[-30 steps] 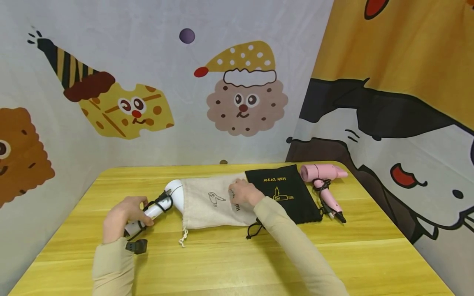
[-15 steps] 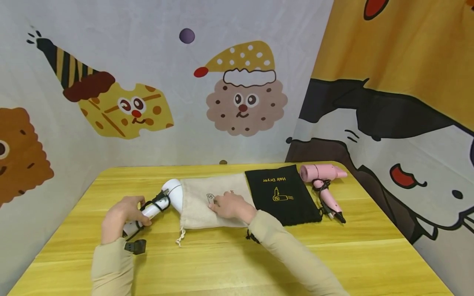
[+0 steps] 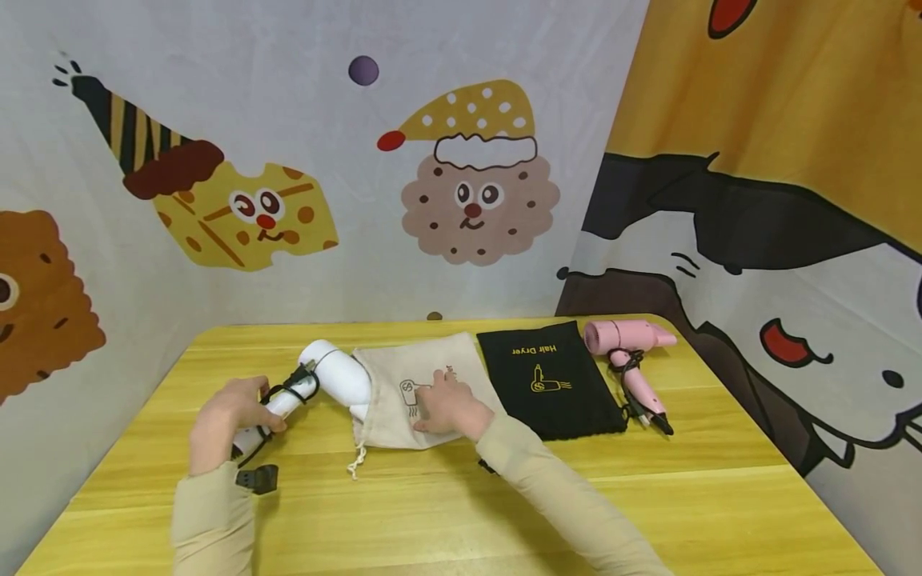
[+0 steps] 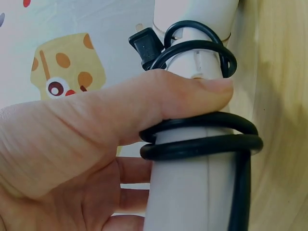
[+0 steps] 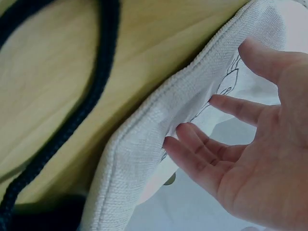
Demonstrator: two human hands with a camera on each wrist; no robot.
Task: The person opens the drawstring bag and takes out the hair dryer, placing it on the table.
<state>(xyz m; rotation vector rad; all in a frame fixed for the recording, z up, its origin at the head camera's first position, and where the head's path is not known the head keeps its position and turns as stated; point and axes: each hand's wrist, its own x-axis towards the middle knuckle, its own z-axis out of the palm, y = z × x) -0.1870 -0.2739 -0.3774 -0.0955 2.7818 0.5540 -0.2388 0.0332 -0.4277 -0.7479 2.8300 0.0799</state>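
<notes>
My left hand [image 3: 232, 416] grips the handle of a white hair dryer [image 3: 334, 374], with the thumb laid across it between loops of black cord [image 4: 202, 147]. The dryer's head sticks out of the mouth of a cream drawstring bag [image 3: 392, 364], its front part hidden inside. My right hand [image 3: 452, 406] rests on the bag's printed face with fingers spread. In the right wrist view, its fingertips [image 5: 185, 130] touch the cloth and nothing is pinched.
A black drawstring bag [image 3: 551, 392] lettered "Hair Dryer" lies flat just right of the cream one. Beyond it, near the table's right edge, lies a pink hair dryer [image 3: 634, 344] with its cord wrapped. A printed curtain [image 3: 324, 296] hangs behind the wooden table [image 3: 403, 520].
The white hair dryer has slid left with my left hand, and more of its head shows outside the cream bag. My right hand has shifted left and downward over the bag.
</notes>
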